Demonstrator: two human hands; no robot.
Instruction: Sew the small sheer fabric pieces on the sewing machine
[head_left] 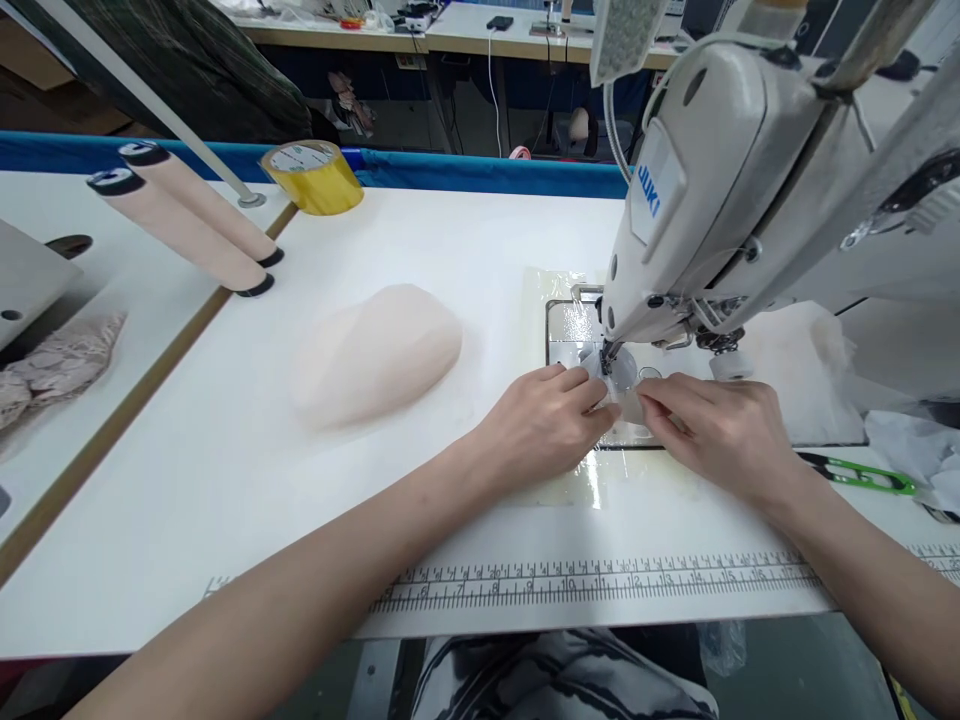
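left hand [547, 425] and right hand [716, 430] pinched a small pale fabric piece [626, 400] flat under the sewing machine [720, 200] needle | long axis unclear | fabric pile [375, 355] left of grip | green snips [862, 475] right

Fabric pile [375, 352] lies left of the sewing machine [720, 190]; tape roll [312, 177] behind it.

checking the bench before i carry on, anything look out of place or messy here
Nothing stands out. Both hands, left hand and right hand, pinch a small pale piece flat at the sewing machine needle; the green snips lie beside them.
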